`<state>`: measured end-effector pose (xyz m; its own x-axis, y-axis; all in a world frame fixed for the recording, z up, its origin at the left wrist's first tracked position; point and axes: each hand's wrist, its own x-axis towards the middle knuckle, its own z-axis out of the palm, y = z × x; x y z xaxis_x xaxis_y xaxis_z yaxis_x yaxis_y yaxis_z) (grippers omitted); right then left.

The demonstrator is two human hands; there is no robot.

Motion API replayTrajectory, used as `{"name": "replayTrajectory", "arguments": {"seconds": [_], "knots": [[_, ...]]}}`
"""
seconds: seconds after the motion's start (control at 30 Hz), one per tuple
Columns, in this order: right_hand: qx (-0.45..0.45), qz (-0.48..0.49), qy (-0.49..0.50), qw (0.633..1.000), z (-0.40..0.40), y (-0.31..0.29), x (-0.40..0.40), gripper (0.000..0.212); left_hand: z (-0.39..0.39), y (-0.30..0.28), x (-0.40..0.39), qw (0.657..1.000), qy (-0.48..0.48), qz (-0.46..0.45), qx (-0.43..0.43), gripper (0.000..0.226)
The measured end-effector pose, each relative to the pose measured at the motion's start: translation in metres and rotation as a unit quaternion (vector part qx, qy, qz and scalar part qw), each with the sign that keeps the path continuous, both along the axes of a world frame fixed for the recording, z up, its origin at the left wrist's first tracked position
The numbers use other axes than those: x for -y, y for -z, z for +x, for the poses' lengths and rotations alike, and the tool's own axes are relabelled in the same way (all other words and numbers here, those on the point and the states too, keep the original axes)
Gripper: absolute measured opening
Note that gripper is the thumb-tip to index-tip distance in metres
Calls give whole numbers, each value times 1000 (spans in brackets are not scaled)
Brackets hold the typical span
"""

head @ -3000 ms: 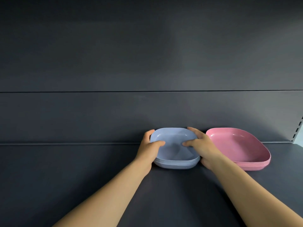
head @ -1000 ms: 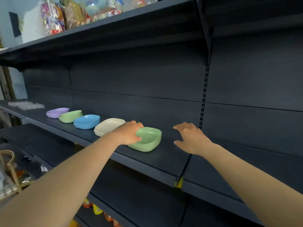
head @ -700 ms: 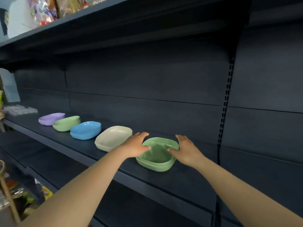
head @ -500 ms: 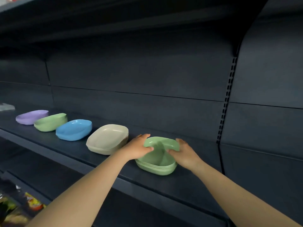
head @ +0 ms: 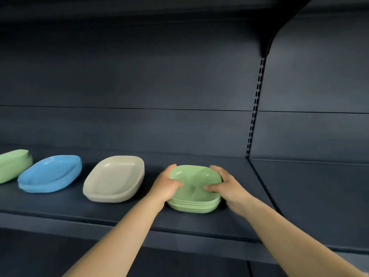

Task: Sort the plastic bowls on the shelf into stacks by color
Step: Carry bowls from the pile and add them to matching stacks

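The green bowl stack (head: 194,193) sits on the shelf (head: 119,214) between my hands, right of the beige stack (head: 113,178). My left hand (head: 165,185) grips its left rim, thumb curled inside; my right hand (head: 227,186) grips the right rim likewise, fingers wrapped behind.

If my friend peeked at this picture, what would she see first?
Probably the two bare hands, the left hand and the right hand, gripping opposite sides of the green bowl stack in the middle of the dark shelf. Next come the bright stacks in a row to its left: the beige bowls, then the blue bowls, then more green bowls cut off at the edge.
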<state>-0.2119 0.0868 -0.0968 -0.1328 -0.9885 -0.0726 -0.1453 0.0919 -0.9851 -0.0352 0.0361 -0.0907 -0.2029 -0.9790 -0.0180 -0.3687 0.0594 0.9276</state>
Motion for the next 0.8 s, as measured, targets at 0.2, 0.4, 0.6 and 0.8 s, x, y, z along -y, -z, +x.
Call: {"name": "replayTrajectory", "arguments": {"seconds": [0.2,0.4,0.6,0.8], "knots": [[49,10,48,998,8,-2,-3,79,2,-2,-1,997,1,52,-61,77],[64,-25,77,995,-16,-9,-31,83,-27,-8,-13,994,19,48,-100,82],[81,-54,82,992,-89,-28,-77,81,-108,-29,-47,992,70,27,-102,78],[68,-61,117,989,-198,-40,-118,86,-220,-38,-85,986,107,11,-124,74]]}}
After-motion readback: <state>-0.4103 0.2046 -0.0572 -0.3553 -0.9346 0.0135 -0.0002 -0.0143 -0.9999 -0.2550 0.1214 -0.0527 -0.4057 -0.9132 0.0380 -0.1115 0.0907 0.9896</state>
